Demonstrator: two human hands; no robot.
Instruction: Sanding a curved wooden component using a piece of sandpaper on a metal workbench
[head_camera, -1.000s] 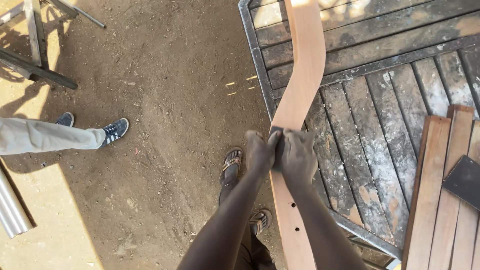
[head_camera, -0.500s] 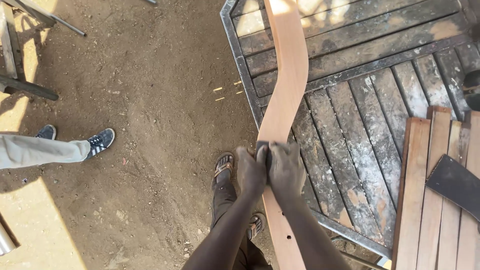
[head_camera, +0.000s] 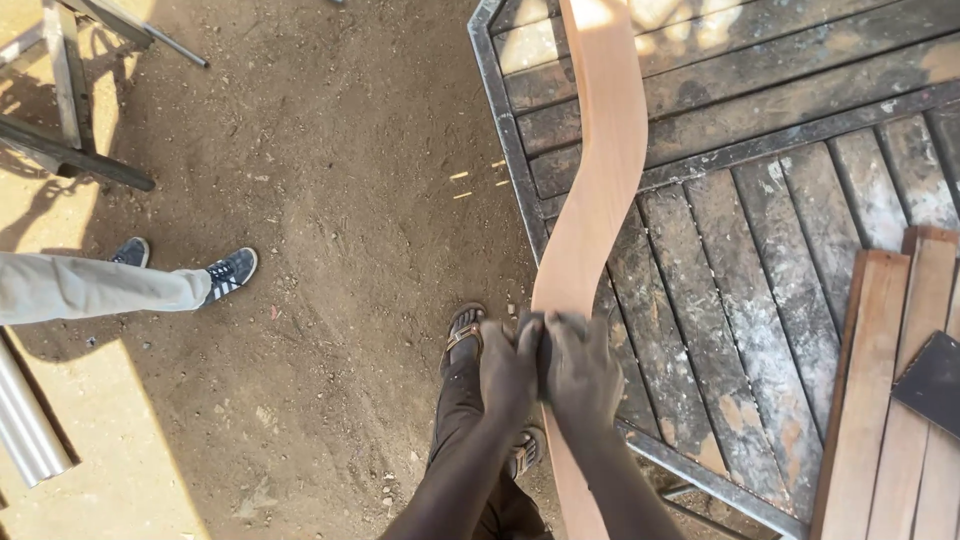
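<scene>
Head view — both hands (head_camera: 548, 370) gripping curved plank (head_camera: 600, 170)

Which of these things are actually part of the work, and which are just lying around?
In the work: curved wooden strip, left hand, right hand, both pressed on it.

Lying about: slatted metal-framed table, stacked planks, metal pipe, another person's shoes.

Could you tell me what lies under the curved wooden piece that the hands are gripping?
Under the curved wooden piece lies a workbench of weathered slats in a metal frame. Both hands, left hand and right hand, cover the wood where they press; the surface beneath them cannot be seen.
</scene>
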